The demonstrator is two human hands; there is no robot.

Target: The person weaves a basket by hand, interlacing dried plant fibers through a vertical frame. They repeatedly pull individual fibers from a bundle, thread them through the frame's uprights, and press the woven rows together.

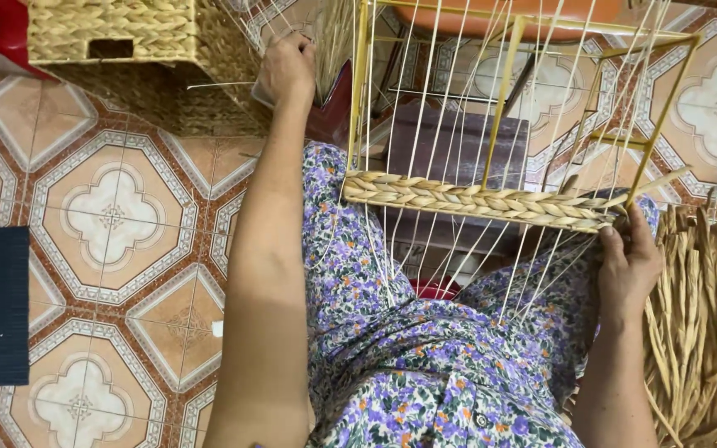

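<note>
Frame (508, 99) of yellow metal strung with pale cords sits on the person's lap, a braided straw band (475, 201) woven across it. Right hand (628, 261) pinches the band's three-o'clock end; left hand (286, 70), fingers curled shut, touches a woven basket (143, 50) at eleven o'clock.
</note>
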